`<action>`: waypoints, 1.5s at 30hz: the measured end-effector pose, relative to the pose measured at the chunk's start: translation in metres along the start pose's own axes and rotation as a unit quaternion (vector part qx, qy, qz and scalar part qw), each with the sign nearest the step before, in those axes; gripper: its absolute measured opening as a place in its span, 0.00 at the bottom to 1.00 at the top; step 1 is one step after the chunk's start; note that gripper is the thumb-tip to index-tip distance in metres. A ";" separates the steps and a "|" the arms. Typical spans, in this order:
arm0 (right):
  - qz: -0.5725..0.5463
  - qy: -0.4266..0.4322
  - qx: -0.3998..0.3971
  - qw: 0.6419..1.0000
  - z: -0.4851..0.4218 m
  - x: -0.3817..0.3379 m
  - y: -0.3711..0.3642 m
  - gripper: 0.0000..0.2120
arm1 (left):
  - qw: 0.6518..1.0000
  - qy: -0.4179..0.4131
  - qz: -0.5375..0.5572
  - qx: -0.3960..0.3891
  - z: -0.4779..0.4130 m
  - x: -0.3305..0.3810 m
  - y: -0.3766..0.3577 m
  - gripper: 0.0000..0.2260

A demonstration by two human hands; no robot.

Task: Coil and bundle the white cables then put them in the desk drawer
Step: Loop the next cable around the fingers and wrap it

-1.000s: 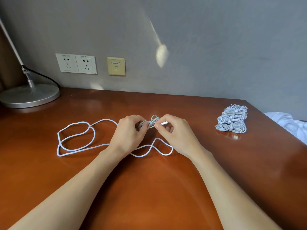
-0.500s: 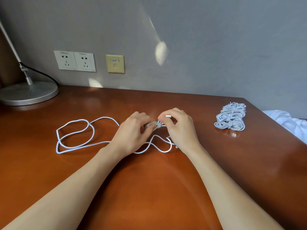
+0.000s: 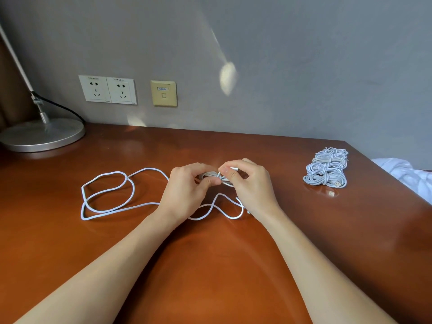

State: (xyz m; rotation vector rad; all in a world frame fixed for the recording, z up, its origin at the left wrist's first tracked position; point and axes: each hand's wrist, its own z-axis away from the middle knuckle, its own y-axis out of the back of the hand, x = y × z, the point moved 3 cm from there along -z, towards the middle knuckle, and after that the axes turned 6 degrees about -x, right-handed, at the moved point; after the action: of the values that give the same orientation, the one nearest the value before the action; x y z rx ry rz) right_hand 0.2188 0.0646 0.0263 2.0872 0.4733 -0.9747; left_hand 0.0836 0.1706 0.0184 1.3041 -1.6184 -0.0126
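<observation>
Pinching one white cable (image 3: pixel 108 194) from both sides, two hands meet above the middle of the table (image 3: pixel 210 272). The left hand (image 3: pixel 187 191) curls its fingers round a small coil (image 3: pixel 216 177) already wound from that cable, with the thumb pressed against the turns. The right hand (image 3: pixel 251 185) pinches the cable's end between thumb and forefinger; a short silver connector (image 3: pixel 234 169) shows just above the thumb. The coil is held slightly above the table surface, between the two hands.

The rest of the same cable lies loose on the table. Two large overlapping loops spread to the left of the left hand, and one wavy run passes beneath both wrists.

One pile of bundled white cables (image 3: pixel 327 167) lies well apart near the table's right edge. The bundles lie side by side, touching; their exact number cannot be read. One USB plug (image 3: pixel 336 184) protrudes from the nearest bundle.

One round metal lamp base (image 3: pixel 42 135) stands at the rear left corner. Two white power sockets (image 3: pixel 107 90) and one beige data outlet (image 3: pixel 163 93) are set in the grey wall behind the table. White fabric (image 3: pixel 408 175) lies beyond the right edge.
</observation>
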 end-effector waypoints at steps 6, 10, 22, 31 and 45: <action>0.034 0.019 -0.062 0.997 0.000 0.000 0.002 0.07 | 0.998 0.055 0.033 -0.005 0.000 -0.005 0.002 0.02; 0.119 0.043 -0.056 0.990 -0.001 0.001 0.005 0.08 | 0.999 0.049 0.004 0.003 -0.001 -0.005 0.004 0.02; 0.125 0.059 -0.050 0.989 -0.002 0.002 0.007 0.08 | 0.999 0.020 -0.034 -0.001 0.001 -0.004 0.004 0.05; 0.095 0.057 -0.055 0.992 0.000 0.002 0.005 0.08 | 0.998 0.034 -0.043 0.009 0.003 -0.002 0.006 0.04; 0.039 0.069 -0.060 0.995 0.002 -0.004 0.004 0.09 | 0.997 0.066 -0.028 0.026 0.003 -0.002 0.009 0.04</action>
State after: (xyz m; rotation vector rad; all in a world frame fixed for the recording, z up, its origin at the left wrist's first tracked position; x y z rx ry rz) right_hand 0.2177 0.0608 0.0301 2.0570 0.5032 -0.7411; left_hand 0.0750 0.1744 0.0212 1.3610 -1.4783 0.0799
